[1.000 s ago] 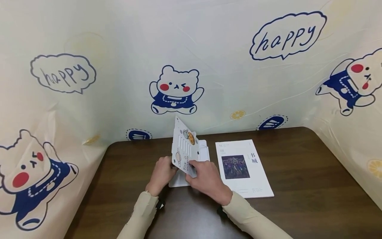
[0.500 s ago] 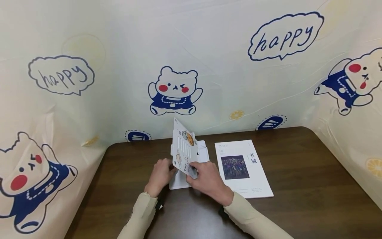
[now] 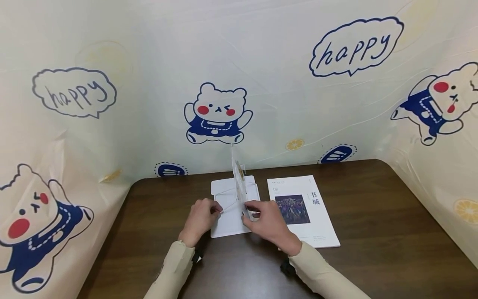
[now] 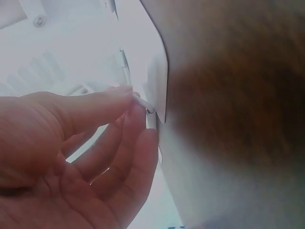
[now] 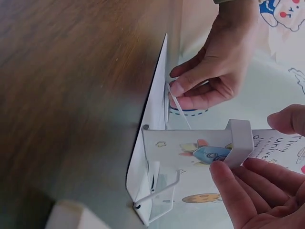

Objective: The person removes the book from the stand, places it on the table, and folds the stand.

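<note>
A white folding book stand has its flat base (image 3: 228, 226) on the table and its printed panel (image 3: 240, 187) raised, almost edge-on in the head view. My right hand (image 3: 269, 222) grips the panel near its lower edge. In the right wrist view those fingers lie by a white ledge (image 5: 239, 140) on the panel's "Tiny universe" face. A wire bracket (image 5: 164, 191) stands out at the base. My left hand (image 3: 200, 219) pinches a thin white wire (image 4: 143, 102) at the base's left edge, between thumb and fingertips.
Right of the stand lies a white book (image 3: 321, 226) with a dark picture on its cover. The brown table (image 3: 384, 232) has rounded back corners. A curtain (image 3: 284, 104) with cartoon bears hangs around its back and sides.
My right hand has swung the panel rightward, from slanted to nearly edge-on, uncovering more of the base and wires. The left hand stays at the base's left edge.
</note>
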Demonstrator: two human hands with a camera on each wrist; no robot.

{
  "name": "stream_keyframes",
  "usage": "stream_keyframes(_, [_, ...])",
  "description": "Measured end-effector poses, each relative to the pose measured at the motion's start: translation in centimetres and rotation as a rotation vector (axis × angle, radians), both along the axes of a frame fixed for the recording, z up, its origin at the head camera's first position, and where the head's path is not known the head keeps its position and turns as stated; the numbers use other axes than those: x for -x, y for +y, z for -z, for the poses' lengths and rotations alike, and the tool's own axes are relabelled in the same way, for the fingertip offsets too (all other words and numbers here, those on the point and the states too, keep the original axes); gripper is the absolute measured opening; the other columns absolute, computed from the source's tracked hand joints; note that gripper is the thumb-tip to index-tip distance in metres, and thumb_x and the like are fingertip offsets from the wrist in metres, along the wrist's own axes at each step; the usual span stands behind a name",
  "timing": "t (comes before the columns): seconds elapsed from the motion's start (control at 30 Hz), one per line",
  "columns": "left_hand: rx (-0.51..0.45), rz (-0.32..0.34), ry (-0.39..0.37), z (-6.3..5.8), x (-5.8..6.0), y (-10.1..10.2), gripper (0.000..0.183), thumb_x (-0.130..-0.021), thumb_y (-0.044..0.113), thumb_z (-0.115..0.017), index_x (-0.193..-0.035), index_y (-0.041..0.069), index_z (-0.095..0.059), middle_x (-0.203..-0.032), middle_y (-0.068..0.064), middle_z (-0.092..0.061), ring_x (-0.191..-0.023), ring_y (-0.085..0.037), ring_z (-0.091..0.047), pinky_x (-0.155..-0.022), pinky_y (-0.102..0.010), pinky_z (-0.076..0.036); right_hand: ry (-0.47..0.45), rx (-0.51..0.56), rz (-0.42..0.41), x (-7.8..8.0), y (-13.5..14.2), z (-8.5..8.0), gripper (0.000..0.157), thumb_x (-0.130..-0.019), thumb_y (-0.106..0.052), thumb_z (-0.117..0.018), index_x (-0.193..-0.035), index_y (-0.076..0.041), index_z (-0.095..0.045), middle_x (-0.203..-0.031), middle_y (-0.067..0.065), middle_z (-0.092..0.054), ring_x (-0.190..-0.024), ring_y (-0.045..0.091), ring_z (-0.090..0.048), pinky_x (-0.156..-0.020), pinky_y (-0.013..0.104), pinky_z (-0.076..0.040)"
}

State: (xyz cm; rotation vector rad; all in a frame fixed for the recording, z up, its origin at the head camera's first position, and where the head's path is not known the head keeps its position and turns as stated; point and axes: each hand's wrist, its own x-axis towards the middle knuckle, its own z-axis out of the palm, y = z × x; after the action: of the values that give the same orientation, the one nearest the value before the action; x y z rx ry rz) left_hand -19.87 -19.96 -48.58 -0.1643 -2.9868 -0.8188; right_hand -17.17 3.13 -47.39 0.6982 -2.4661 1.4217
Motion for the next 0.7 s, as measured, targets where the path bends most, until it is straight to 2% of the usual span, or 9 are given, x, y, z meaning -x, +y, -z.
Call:
stream_keyframes(0.1, [0.013, 0.006, -0.012, -0.02, -0.07, -0.04, 0.012, -0.089, 0.0, -0.076, -0.086, 0.01, -0.082, -0.088, -0.005, -0.078, -0.076, -0.016, -0.065, -0.077, -0.041, -0.059, -0.001, -0.008, 0.001, 0.05, 0.39, 0.08, 0.029, -0.082, -0.007, -0.076, -0.11, -0.001, -0.079, -0.104, 0.017, -0.081, -0.089, 0.022, -0.079, -0.075, 0.034, -0.065])
stream_keyframes(0.27, [0.03, 0.009, -0.053, -0.21, -0.22, 0.0, 0.012, -0.091, 0.0, -0.075, -0.085, 0.009, -0.082, -0.095, -0.008, -0.08, -0.08, -0.019, -0.066, -0.083, -0.045, -0.06, 0.006, -0.016, -0.009, 0.06, 0.76, -0.03, 0.03, -0.083, -0.009, -0.077, -0.112, -0.001, -0.079, -0.104, 0.017, -0.081, -0.089, 0.022, -0.079, -0.076, 0.034, -0.065])
stream_keyframes(0.47, [0.036, 0.011, -0.068, -0.29, -0.26, -0.01, 0.013, -0.091, 0.0, -0.075, -0.085, 0.009, -0.082, -0.096, -0.008, -0.08, -0.08, -0.019, -0.067, -0.082, -0.044, -0.06, 0.013, -0.025, -0.007, 0.12, 0.73, 0.05, 0.03, -0.083, -0.01, -0.077, -0.112, -0.001, -0.079, -0.105, 0.017, -0.081, -0.089, 0.023, -0.08, -0.075, 0.033, -0.065])
stream_keyframes(0.7, [0.027, 0.019, -0.064, -0.23, -0.28, -0.15, 0.011, -0.09, 0.001, -0.075, -0.085, 0.009, -0.081, -0.093, -0.007, -0.079, -0.078, -0.018, -0.066, -0.078, -0.042, -0.06, 0.037, -0.012, -0.01, -0.05, 0.43, -0.02, 0.03, -0.083, -0.009, -0.076, -0.111, 0.0, -0.079, -0.106, 0.019, -0.08, -0.089, 0.026, -0.08, -0.074, 0.038, -0.065])
